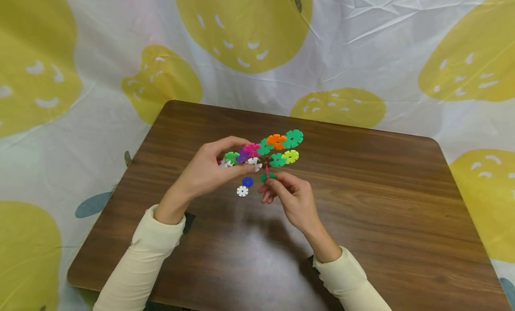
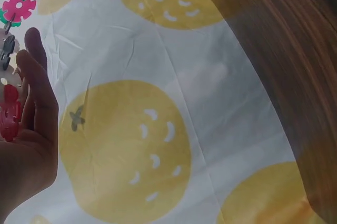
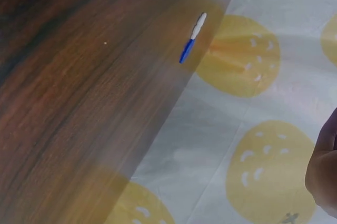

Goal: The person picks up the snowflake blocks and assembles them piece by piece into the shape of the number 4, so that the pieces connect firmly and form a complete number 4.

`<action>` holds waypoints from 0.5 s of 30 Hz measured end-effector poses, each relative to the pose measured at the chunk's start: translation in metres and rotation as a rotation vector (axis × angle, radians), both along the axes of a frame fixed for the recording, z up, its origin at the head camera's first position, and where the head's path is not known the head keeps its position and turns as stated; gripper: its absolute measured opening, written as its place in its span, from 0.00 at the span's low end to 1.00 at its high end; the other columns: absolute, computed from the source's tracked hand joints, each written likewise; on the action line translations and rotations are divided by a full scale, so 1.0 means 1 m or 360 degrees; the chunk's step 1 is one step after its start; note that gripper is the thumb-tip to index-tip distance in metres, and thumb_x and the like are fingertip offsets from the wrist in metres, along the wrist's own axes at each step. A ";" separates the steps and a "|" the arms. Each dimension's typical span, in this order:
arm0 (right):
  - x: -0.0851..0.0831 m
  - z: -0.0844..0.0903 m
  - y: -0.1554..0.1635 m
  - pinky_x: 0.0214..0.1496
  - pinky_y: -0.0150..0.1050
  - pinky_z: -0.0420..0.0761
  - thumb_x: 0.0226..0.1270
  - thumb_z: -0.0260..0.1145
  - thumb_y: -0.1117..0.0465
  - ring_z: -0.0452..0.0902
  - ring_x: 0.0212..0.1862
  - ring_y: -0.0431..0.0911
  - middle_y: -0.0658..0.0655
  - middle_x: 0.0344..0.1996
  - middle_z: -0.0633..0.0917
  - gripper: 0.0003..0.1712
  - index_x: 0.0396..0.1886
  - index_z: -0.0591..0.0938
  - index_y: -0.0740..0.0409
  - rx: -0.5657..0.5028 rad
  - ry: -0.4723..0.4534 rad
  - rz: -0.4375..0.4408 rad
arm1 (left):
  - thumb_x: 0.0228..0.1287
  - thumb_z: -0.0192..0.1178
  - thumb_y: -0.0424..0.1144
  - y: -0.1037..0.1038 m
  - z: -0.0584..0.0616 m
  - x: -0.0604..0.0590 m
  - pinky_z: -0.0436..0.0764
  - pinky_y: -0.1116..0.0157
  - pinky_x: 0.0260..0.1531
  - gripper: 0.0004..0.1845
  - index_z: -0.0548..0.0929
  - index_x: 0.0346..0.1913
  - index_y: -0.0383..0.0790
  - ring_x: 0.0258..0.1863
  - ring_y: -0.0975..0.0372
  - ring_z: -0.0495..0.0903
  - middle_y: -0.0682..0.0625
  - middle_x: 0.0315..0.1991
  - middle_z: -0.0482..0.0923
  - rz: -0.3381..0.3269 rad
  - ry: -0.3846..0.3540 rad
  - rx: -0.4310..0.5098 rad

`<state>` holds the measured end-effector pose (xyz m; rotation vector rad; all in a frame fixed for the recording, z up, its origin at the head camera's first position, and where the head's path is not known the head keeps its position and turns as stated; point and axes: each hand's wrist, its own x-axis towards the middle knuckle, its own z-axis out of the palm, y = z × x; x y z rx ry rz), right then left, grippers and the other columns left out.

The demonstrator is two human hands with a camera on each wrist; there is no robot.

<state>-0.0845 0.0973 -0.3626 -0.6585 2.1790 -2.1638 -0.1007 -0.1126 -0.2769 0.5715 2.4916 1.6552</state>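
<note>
Snowflake-disc cluster held above table: left hand grip curled round it; right hand pinches green disc.

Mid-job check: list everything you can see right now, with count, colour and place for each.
Joined snowflake discs: one cluster, green, orange, yellow-green, pink, purple and white, held above the table centre.
Red disc: one, seen edge-on, pinched just under the cluster.
Green disc: one, at the right fingertips.
Blue disc: one, loose on the table below the cluster.
White disc: one, loose beside the blue disc.
Table: one, dark brown wood.
Cloth: one, white with yellow fruit prints, behind and around the table.
Left hand: grips the cluster's left end.
Right hand: pinches the red disc.
</note>
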 end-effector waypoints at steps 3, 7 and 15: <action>0.000 0.001 -0.001 0.25 0.47 0.81 0.66 0.54 0.70 0.79 0.22 0.57 0.70 0.25 0.82 0.08 0.35 0.79 0.69 -0.0021 0.0017 -0.0005 | 0.54 0.65 0.48 -0.005 -0.005 0.000 0.82 0.63 0.36 0.21 0.76 0.51 0.52 0.37 0.63 0.80 0.52 0.45 0.79 -0.0019 0.0025 0.0094; 0.001 0.003 -0.003 0.25 0.46 0.81 0.66 0.54 0.69 0.79 0.22 0.56 0.70 0.25 0.83 0.08 0.35 0.80 0.68 -0.0016 0.0027 -0.0038 | 0.64 0.47 0.59 -0.013 -0.021 -0.006 0.78 0.64 0.44 0.27 0.73 0.57 0.42 0.46 0.57 0.78 0.46 0.49 0.78 -0.0009 0.0176 0.0362; 0.003 0.008 -0.007 0.24 0.44 0.81 0.65 0.55 0.70 0.79 0.21 0.54 0.68 0.24 0.83 0.08 0.35 0.81 0.69 -0.0034 0.0053 -0.0101 | 0.73 0.31 0.47 -0.028 -0.072 -0.017 0.79 0.58 0.33 0.29 0.77 0.46 0.25 0.32 0.51 0.80 0.39 0.36 0.82 0.0541 0.0088 0.1205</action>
